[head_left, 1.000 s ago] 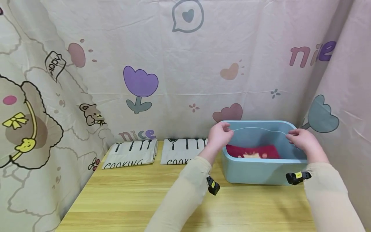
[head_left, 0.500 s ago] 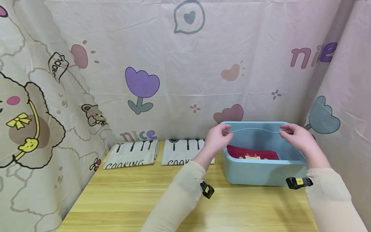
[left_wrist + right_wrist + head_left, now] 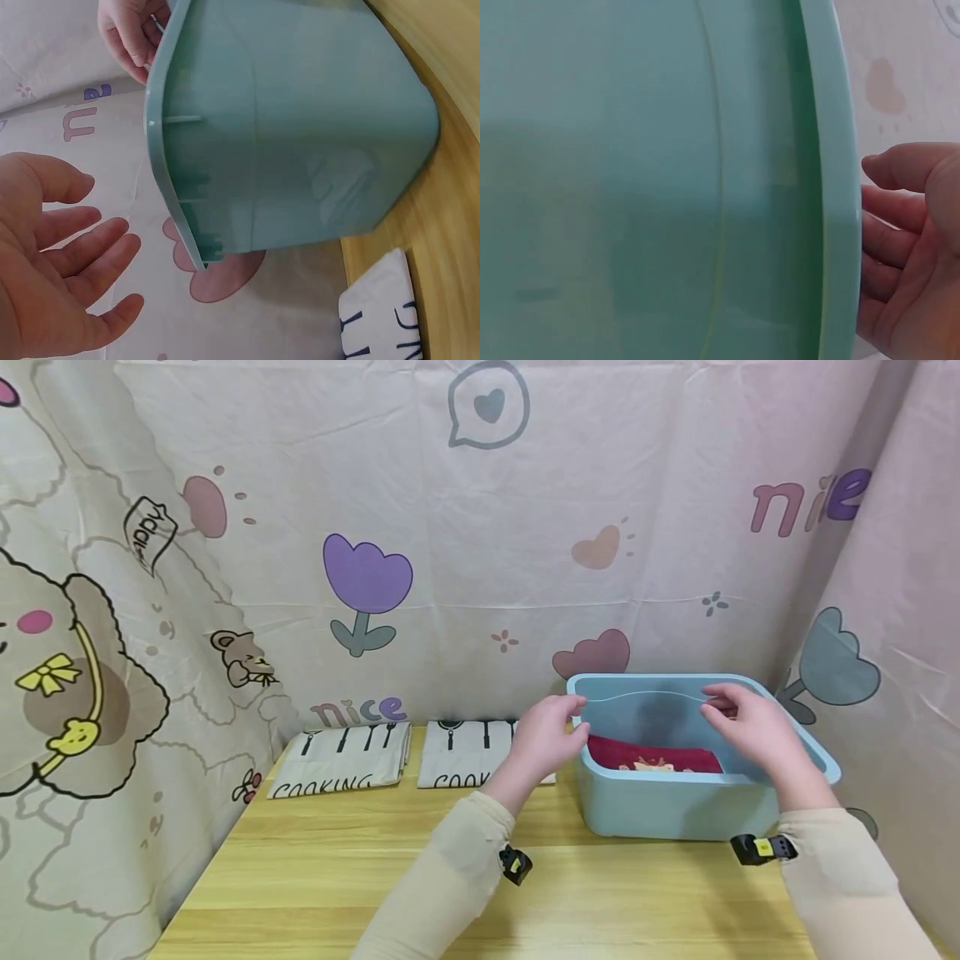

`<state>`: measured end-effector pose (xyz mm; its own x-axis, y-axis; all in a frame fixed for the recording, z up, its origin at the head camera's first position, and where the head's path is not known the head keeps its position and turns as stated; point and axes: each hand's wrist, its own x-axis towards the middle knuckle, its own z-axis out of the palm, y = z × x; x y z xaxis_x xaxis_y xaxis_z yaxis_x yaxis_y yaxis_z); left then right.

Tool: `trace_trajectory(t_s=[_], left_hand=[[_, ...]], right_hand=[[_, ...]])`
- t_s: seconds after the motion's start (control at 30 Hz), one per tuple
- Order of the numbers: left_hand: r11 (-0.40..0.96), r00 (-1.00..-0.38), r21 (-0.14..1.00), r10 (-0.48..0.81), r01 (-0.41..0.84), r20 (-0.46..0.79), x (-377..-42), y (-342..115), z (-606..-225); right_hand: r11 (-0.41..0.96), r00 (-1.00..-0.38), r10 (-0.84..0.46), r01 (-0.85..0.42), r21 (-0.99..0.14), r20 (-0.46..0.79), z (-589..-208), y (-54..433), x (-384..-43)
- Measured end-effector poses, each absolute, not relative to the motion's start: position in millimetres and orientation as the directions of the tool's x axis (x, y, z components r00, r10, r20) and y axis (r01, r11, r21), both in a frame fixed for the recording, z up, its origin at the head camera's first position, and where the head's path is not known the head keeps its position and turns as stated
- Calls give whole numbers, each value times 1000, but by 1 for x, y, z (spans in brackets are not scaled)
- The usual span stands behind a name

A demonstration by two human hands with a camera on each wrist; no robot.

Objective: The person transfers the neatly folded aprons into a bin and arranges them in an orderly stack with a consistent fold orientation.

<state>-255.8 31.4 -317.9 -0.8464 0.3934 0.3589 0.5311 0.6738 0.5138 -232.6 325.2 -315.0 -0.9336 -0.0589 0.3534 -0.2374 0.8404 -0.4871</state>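
Observation:
A light blue plastic bin [image 3: 678, 806] stands on the right of the table. Inside it lies a folded red cloth [image 3: 675, 755] with a pale print; a thin wavy line crosses the bin's inner back wall. My left hand [image 3: 546, 739] hovers at the bin's left end, fingers spread and bent a little; the left wrist view shows this hand [image 3: 64, 262] apart from the rim, holding nothing. Over the right part of the bin is my right hand [image 3: 750, 727], fingers loosely bent. In the right wrist view the rim hides the fingertips of this hand [image 3: 911, 247], and no object shows in it.
Two folded white cloths printed with "COOKING" and utensils lie at the back of the wooden table [image 3: 337, 877]: one at the far left [image 3: 341, 760], the other [image 3: 468, 756] left of the bin. A patterned curtain [image 3: 465, 527] hangs behind and at both sides.
My left hand has drawn back left and down from the bin's left rim, its fingers spreading. My right hand has shifted left from the bin's right end. The bin and red cloth stay put.

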Motion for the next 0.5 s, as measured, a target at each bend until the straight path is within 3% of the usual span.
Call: trace_trajectory(t_s=[0.23, 0.5], left_hand=[[752, -785, 318, 404, 577, 469, -254, 22, -333], [755, -731, 235, 428, 613, 532, -251, 9, -348]], right_hand=[[863, -916, -72, -255, -435, 395, -320, 308, -227], [868, -893, -102, -295, -400, 438, -327, 292, -224]])
